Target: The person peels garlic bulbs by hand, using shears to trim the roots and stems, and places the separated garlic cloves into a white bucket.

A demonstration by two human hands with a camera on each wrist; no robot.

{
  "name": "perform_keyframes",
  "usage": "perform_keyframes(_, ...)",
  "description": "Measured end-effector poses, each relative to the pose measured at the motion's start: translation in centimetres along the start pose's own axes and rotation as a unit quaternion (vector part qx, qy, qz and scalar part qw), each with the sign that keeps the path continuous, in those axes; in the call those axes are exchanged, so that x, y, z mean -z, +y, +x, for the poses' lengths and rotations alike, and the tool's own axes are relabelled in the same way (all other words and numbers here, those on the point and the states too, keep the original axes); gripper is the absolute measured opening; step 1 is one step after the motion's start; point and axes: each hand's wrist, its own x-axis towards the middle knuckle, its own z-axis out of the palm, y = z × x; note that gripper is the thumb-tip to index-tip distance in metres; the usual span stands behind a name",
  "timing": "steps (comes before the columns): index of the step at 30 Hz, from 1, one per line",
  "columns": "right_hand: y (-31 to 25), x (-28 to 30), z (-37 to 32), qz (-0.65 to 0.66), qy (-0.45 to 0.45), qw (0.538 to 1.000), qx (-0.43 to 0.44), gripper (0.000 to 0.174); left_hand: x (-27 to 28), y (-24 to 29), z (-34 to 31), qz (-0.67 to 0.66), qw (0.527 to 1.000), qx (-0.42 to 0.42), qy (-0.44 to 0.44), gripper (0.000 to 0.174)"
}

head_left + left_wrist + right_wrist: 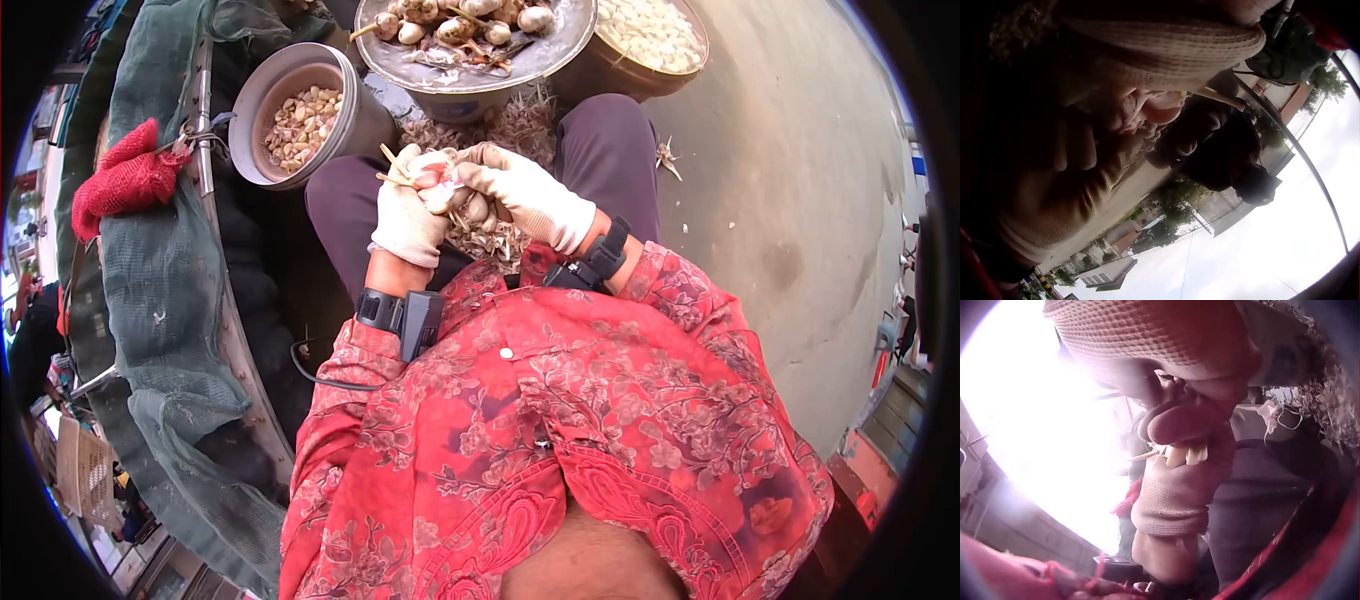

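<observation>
Both hands wear pale knit gloves and meet over the lap. My left hand [408, 225] holds a garlic bulb [433, 178] with reddish skin, and short cut stems [397, 168] stick out beside its thumb. From the other side my right hand [535, 198] grips the bulb, its fingers and thumb curled in at it. The left wrist view shows pink-skinned cloves [1163, 107] between the two gloves. In the right wrist view, pale cut stem ends [1186, 455] show under the curled fingertips [1179, 422]; the gloves hide much of the bulb.
Ahead stands a metal basin [575, 42] of whole garlic bulbs. A grey bucket [376, 112] with loose cloves [300, 125] is at the left; pale cloves [650, 35] fill a container at the right. Husks [522, 122] lie between the knees. Green netting [160, 300] and a red mesh sack [130, 185] line the left.
</observation>
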Motion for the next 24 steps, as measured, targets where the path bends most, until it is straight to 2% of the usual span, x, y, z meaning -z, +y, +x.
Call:
perform_keyframes(2, 0.0, 0.7, -0.3, -0.048, 0.004, 0.999, -0.004, 0.029, 0.6, -1.2, 0.3, 0.008, 1.000, -0.005, 0.001, 0.018)
perform_keyframes(4, -1.5, 0.0, -1.6, -0.132, -0.009, 0.991, -0.012, 0.031, -0.1, 0.4, 0.6, -0.097, 0.994, -0.025, -0.044, 0.023)
perform_keyframes(5, -1.2, -0.1, -1.7, -0.133, -0.009, 0.991, -0.013, 0.031, -0.9, 0.7, -1.0, 0.237, 0.961, -0.139, 0.033, 0.011)
perform_keyframes(6, -0.8, -0.1, -1.5, -0.133, 0.010, 0.991, 0.000, 0.032, -0.7, 0.6, -0.7, 0.145, 0.982, -0.120, 0.019, 0.004)
perform_keyframes(7, -0.3, 0.1, -1.4, -0.132, 0.030, 0.991, 0.012, 0.032, -0.7, 0.5, 0.0, 0.051, 0.994, -0.099, 0.006, 0.008)
perform_keyframes(8, 0.4, 0.3, 0.2, -0.098, -0.004, 0.995, 0.030, 0.030, 0.5, 0.1, 1.5, -0.282, 0.947, 0.097, 0.119, 0.021)
perform_keyframes(9, 0.4, 0.2, 0.2, -0.097, -0.004, 0.995, 0.029, 0.030, 0.5, 0.4, 1.4, -0.282, 0.947, 0.098, 0.120, 0.021)
perform_keyframes(11, 0.3, -0.3, 0.4, -0.037, 0.026, 0.999, -0.012, 0.023, 0.4, 0.9, 0.8, -0.203, 0.974, 0.036, 0.092, 0.019)
perform_keyframes(12, 0.3, -0.3, 0.5, -0.018, 0.024, 0.999, -0.012, 0.022, -0.9, 2.0, 0.4, -0.104, 0.986, 0.026, 0.126, 0.022)
perform_keyframes(14, 0.1, -0.5, 0.5, 0.002, 0.077, 0.997, -0.023, 0.019, -1.4, 1.7, 0.2, -0.013, 0.991, -0.020, 0.128, 0.024)
perform_keyframes(17, 0.1, -0.1, 0.0, 0.026, 0.058, 0.998, -0.016, 0.014, -1.8, 1.2, 0.0, -0.110, 0.986, 0.023, 0.127, 0.023)
perform_keyframes(18, 0.1, -0.3, -0.5, 0.042, 0.049, 0.998, -0.020, 0.012, -1.4, 0.7, -0.2, -0.167, 0.978, 0.046, 0.112, 0.024)
perform_keyframes(19, 0.1, -0.2, -0.5, 0.042, 0.049, 0.998, -0.021, 0.012, -0.7, 0.2, -0.3, -0.160, 0.985, 0.028, 0.060, 0.024)
perform_keyframes(21, 0.0, 0.2, -0.4, 0.109, -0.010, 0.993, -0.037, 0.009, -0.1, -0.3, 0.3, -0.320, 0.938, 0.092, 0.094, 0.025)
perform_keyframes(22, -0.1, 0.2, -0.6, 0.109, -0.009, 0.993, -0.037, 0.009, -0.4, -0.4, 0.1, -0.244, 0.963, 0.050, 0.108, 0.025)
perform_keyframes(24, -0.4, 0.3, -0.9, 0.147, -0.026, 0.988, -0.039, 0.010, -0.2, 0.8, -0.2, -0.295, 0.943, 0.105, 0.109, 0.026)
